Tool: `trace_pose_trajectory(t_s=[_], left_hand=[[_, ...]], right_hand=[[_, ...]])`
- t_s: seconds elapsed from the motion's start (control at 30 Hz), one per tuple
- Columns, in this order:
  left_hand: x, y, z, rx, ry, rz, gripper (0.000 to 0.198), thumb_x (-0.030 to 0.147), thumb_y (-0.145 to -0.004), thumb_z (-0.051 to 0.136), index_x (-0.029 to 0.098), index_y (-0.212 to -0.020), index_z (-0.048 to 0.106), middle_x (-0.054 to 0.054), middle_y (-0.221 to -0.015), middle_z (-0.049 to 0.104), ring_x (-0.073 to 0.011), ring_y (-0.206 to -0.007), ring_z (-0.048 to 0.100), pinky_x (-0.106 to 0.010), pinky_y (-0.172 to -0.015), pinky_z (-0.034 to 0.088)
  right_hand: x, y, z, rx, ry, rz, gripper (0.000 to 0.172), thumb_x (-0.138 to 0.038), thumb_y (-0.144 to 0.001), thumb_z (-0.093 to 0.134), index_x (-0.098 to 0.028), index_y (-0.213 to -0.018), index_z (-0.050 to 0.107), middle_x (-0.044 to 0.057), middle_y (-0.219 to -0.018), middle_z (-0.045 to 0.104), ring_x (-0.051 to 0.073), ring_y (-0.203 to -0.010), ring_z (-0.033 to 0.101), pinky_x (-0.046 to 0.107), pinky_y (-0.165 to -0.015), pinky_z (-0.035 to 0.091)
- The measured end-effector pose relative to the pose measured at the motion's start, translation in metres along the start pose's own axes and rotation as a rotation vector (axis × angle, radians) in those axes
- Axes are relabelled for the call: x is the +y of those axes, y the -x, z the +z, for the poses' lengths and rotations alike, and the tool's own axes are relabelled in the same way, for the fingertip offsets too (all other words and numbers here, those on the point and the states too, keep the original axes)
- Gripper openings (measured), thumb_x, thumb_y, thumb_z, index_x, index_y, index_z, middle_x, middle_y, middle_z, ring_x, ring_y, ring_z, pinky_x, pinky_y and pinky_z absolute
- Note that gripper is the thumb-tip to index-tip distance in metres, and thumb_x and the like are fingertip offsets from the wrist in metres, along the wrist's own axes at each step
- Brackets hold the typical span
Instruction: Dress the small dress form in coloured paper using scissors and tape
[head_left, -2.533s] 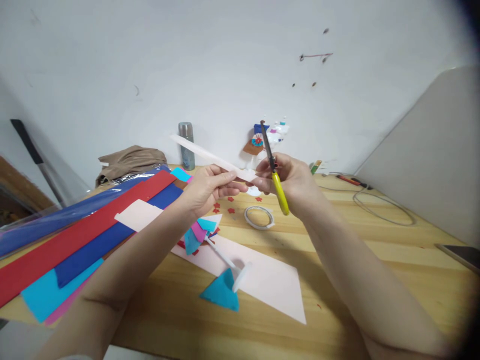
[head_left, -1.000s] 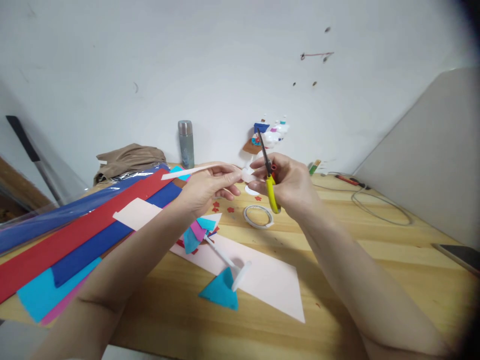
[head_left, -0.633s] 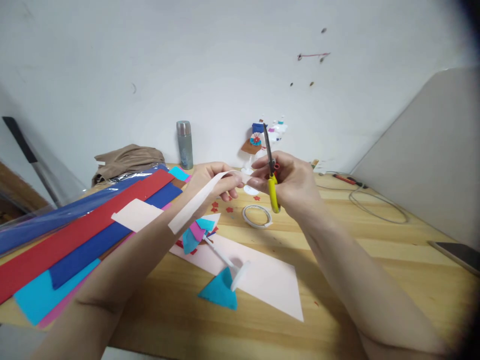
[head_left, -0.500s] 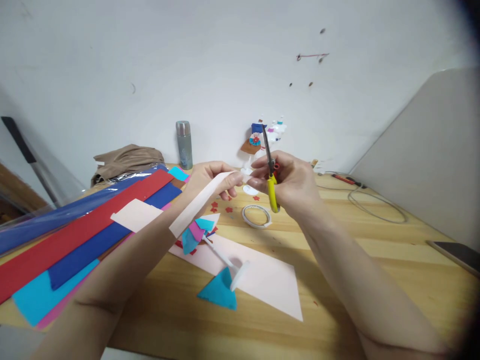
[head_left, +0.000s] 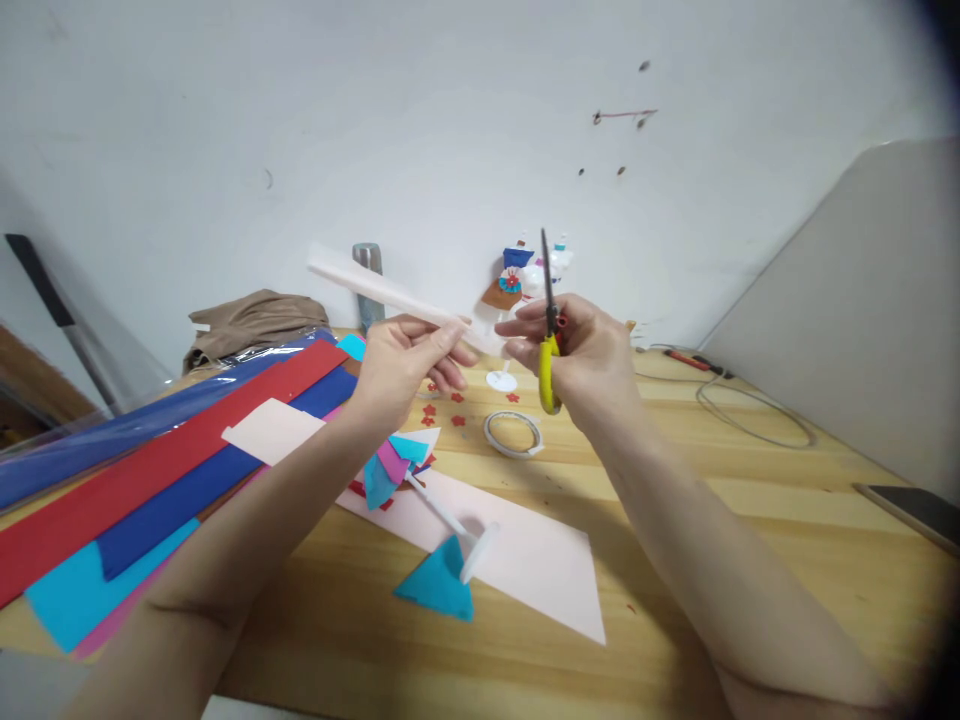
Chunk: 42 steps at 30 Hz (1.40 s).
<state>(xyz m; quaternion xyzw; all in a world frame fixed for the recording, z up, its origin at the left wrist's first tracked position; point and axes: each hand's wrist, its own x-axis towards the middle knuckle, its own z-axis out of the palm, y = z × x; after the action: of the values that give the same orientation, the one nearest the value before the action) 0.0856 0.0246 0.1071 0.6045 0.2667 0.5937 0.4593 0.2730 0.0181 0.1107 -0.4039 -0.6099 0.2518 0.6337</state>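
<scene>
My left hand (head_left: 412, 365) pinches a pale pink strip (head_left: 375, 292), which looks like paper or felt, between thumb and fingers. The strip's long end points up and left, passing in front of the grey flask; its short end reaches toward my right fingers. My right hand (head_left: 592, 350) holds yellow-handled scissors (head_left: 550, 370), blades pointing up. Whether the right fingertips touch the strip's end, I cannot tell. Beneath my hands lie a pale pink sheet (head_left: 540, 560), a white stand (head_left: 442, 512) tipped on its side with coloured pieces at its top, and a blue triangle (head_left: 442, 585).
On the left are red (head_left: 172, 455) and blue sheets, some in clear plastic, and a brown cloth (head_left: 255, 325). Beyond my hands are a tape roll (head_left: 487, 435), small red flowers (head_left: 458, 421), a flask (head_left: 369, 310) and a decorated stand (head_left: 517, 270). A cable (head_left: 750, 430) and a phone (head_left: 911, 510) are right.
The strip's long end has swung from lower left, over my left forearm, to upper left. My left hand has turned and moved slightly left. The scissors are now more upright.
</scene>
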Motion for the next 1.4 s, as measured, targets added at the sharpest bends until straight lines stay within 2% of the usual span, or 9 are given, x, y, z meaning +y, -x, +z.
trace_pose_trajectory(t_s=[0.1,0.27,0.37,0.47,0.67,0.87,0.97,1.13,1.4], left_hand=[[-0.013,-0.001,-0.008,0.099,-0.265,0.356,0.024,0.038,-0.095,0.070,0.017,-0.101,0.080,-0.008,-0.092,0.082,-0.0163,-0.072,0.077,-0.024,-0.066,0.062],[-0.037,-0.016,-0.021,-0.108,-0.608,1.143,0.022,0.019,-0.091,0.073,0.025,-0.111,0.079,-0.005,-0.108,0.083,-0.0193,-0.097,0.080,-0.027,-0.084,0.065],[-0.041,-0.020,-0.020,-0.119,-0.760,1.425,0.032,0.009,-0.093,0.066,0.022,-0.121,0.073,-0.007,-0.114,0.081,-0.0168,-0.101,0.079,-0.022,-0.083,0.064],[-0.040,-0.017,-0.020,-0.154,-0.840,1.471,0.033,0.004,-0.093,0.063,0.017,-0.122,0.071,-0.011,-0.113,0.081,-0.0176,-0.103,0.079,-0.023,-0.088,0.064],[-0.042,-0.009,-0.023,-0.377,-0.763,1.175,0.037,0.007,-0.090,0.065,0.025,-0.122,0.074,-0.007,-0.121,0.079,-0.0195,-0.110,0.077,-0.029,-0.096,0.062],[-0.032,-0.006,-0.008,-0.208,-0.320,0.325,0.024,0.025,-0.089,0.064,0.016,-0.106,0.079,-0.010,-0.100,0.082,-0.0176,-0.080,0.078,-0.025,-0.073,0.062],[-0.021,-0.003,0.002,-0.268,-0.179,0.035,0.029,0.041,-0.085,0.070,0.014,-0.085,0.077,-0.007,-0.077,0.077,-0.0140,-0.063,0.069,-0.022,-0.056,0.053],[-0.011,0.003,0.010,-0.283,-0.181,-0.161,0.026,0.037,-0.073,0.079,0.016,-0.064,0.066,0.003,-0.052,0.057,-0.0072,-0.048,0.049,-0.020,-0.047,0.038],[-0.008,0.002,0.008,-0.475,-0.135,-0.305,0.027,0.033,-0.068,0.082,0.015,-0.063,0.063,0.003,-0.056,0.058,-0.0049,-0.047,0.045,-0.019,-0.045,0.032]], right_hand=[[0.001,-0.001,-0.002,0.058,-0.030,0.073,0.040,-0.038,-0.061,0.090,-0.025,-0.085,0.061,0.000,-0.074,0.071,0.015,-0.057,0.063,0.033,-0.056,0.055],[-0.006,0.004,0.000,-0.156,-0.258,0.294,0.057,-0.058,-0.057,0.092,-0.025,-0.081,0.051,-0.003,-0.065,0.066,0.012,-0.048,0.056,0.024,-0.041,0.036],[-0.010,0.007,0.004,-0.129,-0.348,0.299,0.061,-0.055,-0.049,0.096,-0.025,-0.076,0.050,-0.005,-0.064,0.062,0.009,-0.045,0.051,0.024,-0.040,0.033],[-0.010,0.006,0.004,-0.078,-0.357,0.258,0.058,-0.045,-0.046,0.098,-0.026,-0.074,0.051,-0.008,-0.059,0.055,0.009,-0.045,0.049,0.024,-0.041,0.032],[-0.009,0.003,0.002,-0.061,-0.328,0.220,0.052,-0.036,-0.048,0.096,-0.026,-0.072,0.050,-0.009,-0.060,0.050,0.007,-0.045,0.045,0.025,-0.043,0.035],[-0.006,0.003,0.002,-0.038,-0.315,0.161,0.044,-0.032,-0.054,0.091,-0.025,-0.072,0.052,-0.009,-0.060,0.048,0.007,-0.044,0.043,0.025,-0.043,0.035],[-0.003,0.004,0.005,-0.047,-0.286,0.119,0.041,-0.030,-0.056,0.090,-0.025,-0.071,0.052,-0.008,-0.063,0.048,0.007,-0.046,0.042,0.027,-0.045,0.039],[0.000,0.006,0.010,-0.075,-0.257,0.112,0.040,-0.033,-0.056,0.090,-0.025,-0.071,0.054,-0.008,-0.063,0.049,0.006,-0.044,0.041,0.027,-0.044,0.038],[-0.003,0.006,0.009,-0.044,-0.247,0.089,0.038,-0.033,-0.059,0.088,-0.024,-0.071,0.053,-0.008,-0.067,0.049,0.005,-0.045,0.041,0.027,-0.044,0.038]])
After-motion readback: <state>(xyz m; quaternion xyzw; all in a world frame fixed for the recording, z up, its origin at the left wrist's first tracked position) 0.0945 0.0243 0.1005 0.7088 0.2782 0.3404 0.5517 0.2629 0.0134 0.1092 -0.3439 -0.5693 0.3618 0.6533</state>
